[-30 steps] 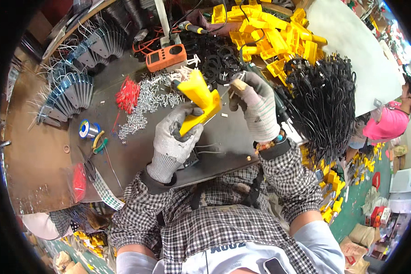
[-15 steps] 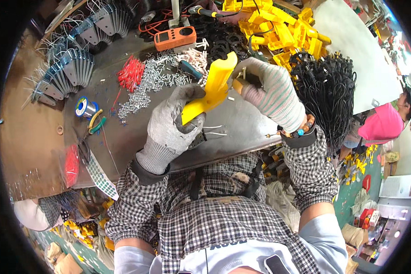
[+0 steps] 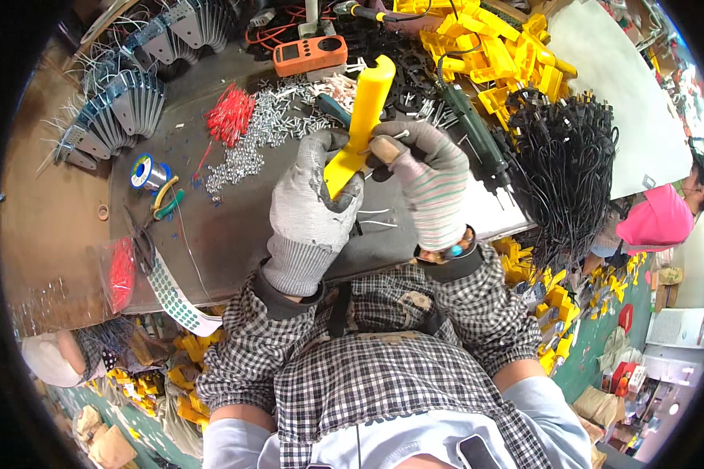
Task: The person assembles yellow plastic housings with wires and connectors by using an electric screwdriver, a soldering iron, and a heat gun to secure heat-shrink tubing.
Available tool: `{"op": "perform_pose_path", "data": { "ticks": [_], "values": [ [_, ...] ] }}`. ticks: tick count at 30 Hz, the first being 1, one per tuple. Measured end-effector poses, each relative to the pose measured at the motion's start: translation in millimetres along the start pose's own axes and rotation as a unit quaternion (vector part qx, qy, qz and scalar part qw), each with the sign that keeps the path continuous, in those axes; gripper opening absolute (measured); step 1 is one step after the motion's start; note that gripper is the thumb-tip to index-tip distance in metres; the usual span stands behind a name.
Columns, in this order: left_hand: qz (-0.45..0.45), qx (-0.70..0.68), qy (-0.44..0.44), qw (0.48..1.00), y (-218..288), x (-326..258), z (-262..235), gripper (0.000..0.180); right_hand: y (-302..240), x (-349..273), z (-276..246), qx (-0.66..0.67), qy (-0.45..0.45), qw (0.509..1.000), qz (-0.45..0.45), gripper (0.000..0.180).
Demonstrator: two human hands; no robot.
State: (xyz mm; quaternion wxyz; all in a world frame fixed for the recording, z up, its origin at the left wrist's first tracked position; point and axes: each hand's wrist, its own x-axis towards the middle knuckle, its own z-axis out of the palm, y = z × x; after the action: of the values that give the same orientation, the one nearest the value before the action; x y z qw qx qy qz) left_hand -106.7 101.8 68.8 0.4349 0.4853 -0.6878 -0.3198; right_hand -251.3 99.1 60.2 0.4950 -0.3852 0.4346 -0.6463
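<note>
My left hand (image 3: 314, 199), in a grey glove, is closed around the lower end of a bent yellow plastic housing (image 3: 369, 94), which tilts up and away above the table. Fingers and thumb wrap its near part. Close against its right side is my right hand (image 3: 430, 168), in a striped glove with a bare thumb tip, pinched together. A small pale pin-like piece (image 3: 401, 134) shows at those fingers, its other end hidden. Two white wire ends (image 3: 377, 217) stick out beyond the left hand, from a dark part mostly hidden behind it.
Loose screws (image 3: 278, 117), red sleeves (image 3: 230, 115), an orange meter (image 3: 310, 55) and a green electric screwdriver (image 3: 477, 133) lie beyond my hands. Black corded plugs (image 3: 563, 156) and yellow housings (image 3: 493, 47) pile up right. Solder wire (image 3: 149, 173) and pliers (image 3: 139, 241) are left.
My right hand has come left and nearer, against the housing's side, uncovering the electric screwdriver. The left hand has shifted slightly right, and the housing stands more upright.
</note>
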Motion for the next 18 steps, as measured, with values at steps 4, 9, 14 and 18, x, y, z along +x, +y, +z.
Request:
{"op": "perform_pose_path", "data": {
  "ticks": [4,9,14,18],
  "values": [
    [0.010,0.091,0.017,0.996,-6,-3,1,0.044,0,-2,9,-0.168,0.010,0.982,-0.087,0.014],
    [0.040,0.134,-0.004,0.990,-2,3,-4,0.045,-15,15,5,-0.558,-0.079,0.802,-0.198,0.018],
    [-0.044,-0.232,-0.203,0.950,-29,35,-36,0.058,-74,36,-8,-0.668,-0.147,0.477,-0.552,0.017],
    [-0.030,-0.183,-0.410,0.893,-33,65,-65,0.070,-58,41,-8,-0.643,-0.314,0.386,-0.582,0.032]
  ]
}}
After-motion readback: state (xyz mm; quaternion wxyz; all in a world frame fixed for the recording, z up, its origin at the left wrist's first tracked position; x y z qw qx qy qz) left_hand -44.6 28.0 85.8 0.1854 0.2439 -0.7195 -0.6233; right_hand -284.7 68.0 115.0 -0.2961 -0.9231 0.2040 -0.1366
